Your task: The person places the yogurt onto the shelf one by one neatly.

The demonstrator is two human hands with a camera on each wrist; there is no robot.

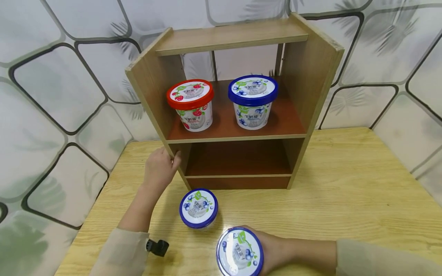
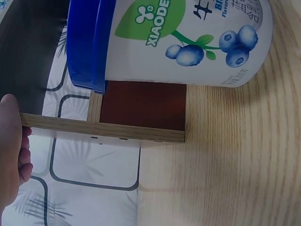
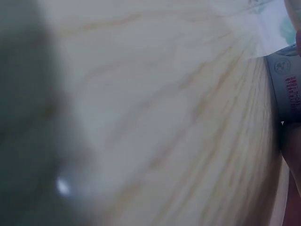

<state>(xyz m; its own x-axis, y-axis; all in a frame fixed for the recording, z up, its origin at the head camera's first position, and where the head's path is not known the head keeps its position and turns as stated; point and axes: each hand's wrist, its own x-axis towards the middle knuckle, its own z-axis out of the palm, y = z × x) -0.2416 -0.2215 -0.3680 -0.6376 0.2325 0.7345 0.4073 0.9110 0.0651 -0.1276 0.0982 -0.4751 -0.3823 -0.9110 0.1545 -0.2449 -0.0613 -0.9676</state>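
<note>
My left hand (image 1: 160, 168) grips the left side panel of a small wooden shelf (image 1: 300, 165), thumb on the inner face and fingers outside; the left wrist view shows the same hold. At the front of the table, my right hand (image 1: 271, 247) holds a blue-lidded tub (image 1: 239, 252) with blueberries on its lid. Only a sliver of that hand and tub shows in the right wrist view. Between the hands, a second blue-lidded tub (image 1: 198, 208) stands upright on the table. On the middle shelf sit a red-lidded strawberry tub (image 1: 195, 119) and another blue-lidded tub (image 1: 253, 115).
The wooden table (image 1: 355, 184) carries the shelf near its back edge. Behind it hangs a patterned cloth (image 1: 45, 96) with dark curved lines and leaf prints. A small black device (image 1: 157, 247) sits at my left wrist. The shelf's lower compartment (image 1: 238, 157) is reddish brown inside.
</note>
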